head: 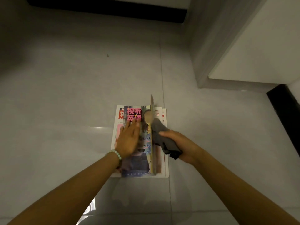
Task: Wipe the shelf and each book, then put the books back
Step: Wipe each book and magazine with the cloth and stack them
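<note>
The left hand [128, 142] is pressing flat on the top book [134, 113] while the right hand [183, 146] is gripping the cloth [159, 135], whose hard push could crease the upright cover [152, 106].

I'm getting a dim, grey-green feed with no light source in sight. The glossy floor [65, 95] throws a bright glare patch below and left of the books [138, 166], and a fainter streak just left of them. Far above and left of the books the floor sinks into shadow. The lifted page [152, 104] on the books is smeared by motion, as is the cloth [157, 125] beside it. Cover print reads soft. Straight edges up right of the books bow from the wide lens.
</note>
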Action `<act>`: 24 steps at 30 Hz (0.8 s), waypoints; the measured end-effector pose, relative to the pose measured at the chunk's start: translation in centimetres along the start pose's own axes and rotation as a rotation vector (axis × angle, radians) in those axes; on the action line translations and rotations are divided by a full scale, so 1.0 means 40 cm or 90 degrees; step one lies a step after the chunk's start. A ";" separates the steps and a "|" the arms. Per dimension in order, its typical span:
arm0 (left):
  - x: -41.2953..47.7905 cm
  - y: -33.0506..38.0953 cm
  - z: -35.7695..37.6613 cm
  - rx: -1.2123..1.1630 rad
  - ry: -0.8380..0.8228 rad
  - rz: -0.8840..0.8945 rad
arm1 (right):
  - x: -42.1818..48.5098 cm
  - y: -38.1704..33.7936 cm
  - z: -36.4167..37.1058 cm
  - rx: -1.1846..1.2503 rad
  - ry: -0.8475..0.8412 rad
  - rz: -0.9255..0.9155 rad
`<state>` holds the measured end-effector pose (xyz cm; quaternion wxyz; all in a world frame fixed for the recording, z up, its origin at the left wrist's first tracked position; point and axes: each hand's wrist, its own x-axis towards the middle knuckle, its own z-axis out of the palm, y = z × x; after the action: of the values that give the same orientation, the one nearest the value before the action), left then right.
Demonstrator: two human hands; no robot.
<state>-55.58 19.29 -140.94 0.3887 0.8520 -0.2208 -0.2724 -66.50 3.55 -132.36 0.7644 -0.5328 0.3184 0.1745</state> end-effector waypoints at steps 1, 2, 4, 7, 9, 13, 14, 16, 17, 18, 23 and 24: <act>0.002 0.023 -0.023 -0.182 -0.014 -0.057 | 0.011 0.003 0.021 -0.015 -0.029 -0.014; 0.001 0.042 -0.047 -0.324 -0.029 -0.117 | 0.022 0.005 0.043 -0.029 -0.048 -0.030; 0.004 0.071 -0.098 -0.421 -0.070 -0.180 | 0.047 0.010 0.080 -0.052 -0.061 -0.049; 0.013 0.078 -0.140 -0.437 -0.076 -0.204 | 0.071 0.005 0.120 -0.047 -0.067 -0.045; 0.014 0.072 -0.148 -0.465 -0.060 -0.229 | 0.074 -0.003 0.133 -0.057 -0.067 -0.046; 0.017 0.080 -0.172 -0.547 -0.095 -0.239 | 0.039 -0.061 0.110 0.024 -0.083 -0.073; 0.018 0.092 -0.180 -0.584 -0.107 -0.246 | 0.026 -0.084 0.098 0.053 -0.085 -0.091; 0.021 0.108 -0.185 -0.664 -0.143 -0.267 | 0.004 -0.128 0.071 0.111 -0.066 -0.131; 0.019 0.114 -0.182 -0.695 -0.151 -0.269 | 0.001 -0.144 0.057 0.132 -0.044 -0.144; 0.017 0.117 -0.175 -0.710 -0.149 -0.265 | 0.001 -0.156 0.046 0.141 -0.023 -0.152; 0.018 0.052 -0.139 -0.352 0.031 -0.141 | 0.044 -0.124 0.014 0.122 0.032 -0.150; 0.019 0.026 -0.135 -0.245 0.068 -0.101 | 0.056 -0.107 0.012 0.072 0.063 -0.145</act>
<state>-51.72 21.14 -137.39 0.5325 0.7903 -0.0760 -0.2935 -62.12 2.24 -130.75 0.7911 -0.5297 0.3030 0.0421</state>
